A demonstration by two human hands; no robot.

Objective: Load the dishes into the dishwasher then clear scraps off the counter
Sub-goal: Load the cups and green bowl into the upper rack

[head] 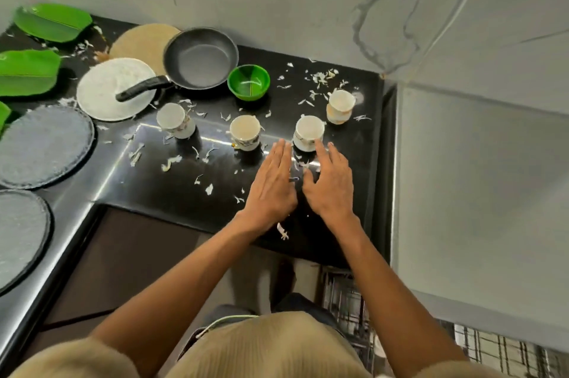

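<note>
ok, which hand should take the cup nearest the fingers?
Right hand, probably: its fingertips already reach that cup, and the dishwasher rack lies on its side. The left hand lies flat, just left of it.

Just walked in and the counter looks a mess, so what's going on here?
A person is clearing up a black counter strewn with white scraps. Both hands are open: the left hand and right hand reach toward one cup, the right fingertips right at it. Three more cups, a pan, a green bowl and plates sit unloaded. A dishwasher rack shows below.
</note>
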